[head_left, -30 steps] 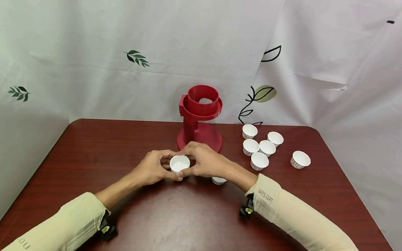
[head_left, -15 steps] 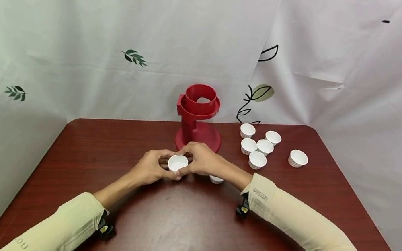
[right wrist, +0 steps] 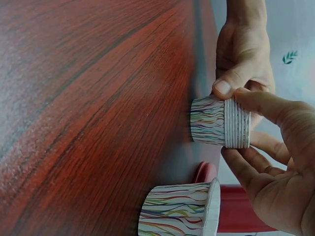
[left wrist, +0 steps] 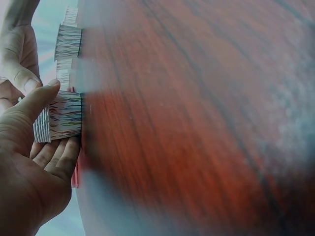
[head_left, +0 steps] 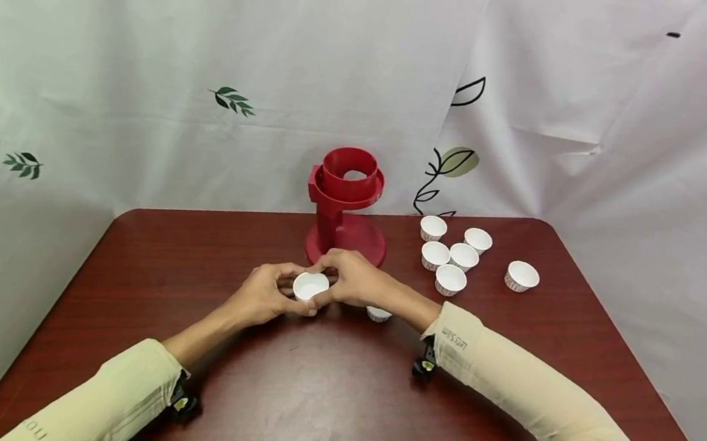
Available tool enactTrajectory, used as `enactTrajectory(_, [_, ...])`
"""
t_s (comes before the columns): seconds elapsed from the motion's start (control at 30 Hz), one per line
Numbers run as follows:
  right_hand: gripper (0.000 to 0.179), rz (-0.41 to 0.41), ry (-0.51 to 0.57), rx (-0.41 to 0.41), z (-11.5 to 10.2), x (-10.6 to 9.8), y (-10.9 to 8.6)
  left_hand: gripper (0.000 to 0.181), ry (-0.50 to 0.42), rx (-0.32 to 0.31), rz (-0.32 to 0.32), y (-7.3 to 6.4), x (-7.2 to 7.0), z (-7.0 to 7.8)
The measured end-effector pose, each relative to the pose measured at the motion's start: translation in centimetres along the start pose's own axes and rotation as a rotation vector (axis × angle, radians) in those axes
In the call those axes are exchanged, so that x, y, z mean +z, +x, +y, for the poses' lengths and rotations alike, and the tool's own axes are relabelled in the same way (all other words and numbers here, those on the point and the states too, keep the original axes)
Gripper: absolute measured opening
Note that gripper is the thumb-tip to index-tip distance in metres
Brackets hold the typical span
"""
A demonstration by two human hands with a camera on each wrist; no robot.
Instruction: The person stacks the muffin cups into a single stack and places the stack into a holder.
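1. Stacked paper cups (head_left: 311,286) sit between your two hands above the near-middle of the table (head_left: 319,394), mouth up, several rims nested over one patterned wall. Whether the bottom cup touches the wood, you cannot tell.

2. Your left hand (head_left: 265,294) is clamped on the stack from its side, thumb on the near face, fingers curled round behind. Too hard a squeeze would likely buckle the thin paper.

3. Your right hand (head_left: 353,279) pinches the stack's rims from the opposite side, its thumb beside the left one. Gripping mostly the rims could let the bottom cup slide out, and uneven pressure between your hands could tip the stack.

4. One loose cup (head_left: 378,313) stands partly hidden below your right wrist. Dropping or dragging that wrist would probably knock it over.

5. Just beyond your right knuckles is the red stand (head_left: 351,191); a careless forward push could bump its base.

6. Five cups (head_left: 451,279) cluster farther right, with a lone cup (head_left: 521,275) beyond. A wide sweep of your right forearm might scatter them.
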State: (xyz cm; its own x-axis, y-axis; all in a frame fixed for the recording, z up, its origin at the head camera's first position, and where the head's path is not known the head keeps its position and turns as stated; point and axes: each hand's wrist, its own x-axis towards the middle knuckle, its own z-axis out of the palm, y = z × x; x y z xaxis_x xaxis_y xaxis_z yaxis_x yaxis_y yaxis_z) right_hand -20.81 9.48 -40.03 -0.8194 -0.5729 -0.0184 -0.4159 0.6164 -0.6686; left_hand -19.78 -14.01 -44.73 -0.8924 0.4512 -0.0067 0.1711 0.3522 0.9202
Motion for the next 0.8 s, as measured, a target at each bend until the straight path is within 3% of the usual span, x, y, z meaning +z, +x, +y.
enactTrajectory(0.4, [0.051, -0.007, 0.034, -0.024, 0.43, 0.16, -0.11, 0.060, -0.011, -0.001, 0.006, 0.04, 0.26, -0.23])
enactTrajectory(0.8, [0.051, -0.018, -0.003, -0.058, 0.29, -0.41, -0.52, 0.061, -0.014, -0.013, 0.007, -0.11, 0.20, 0.14])
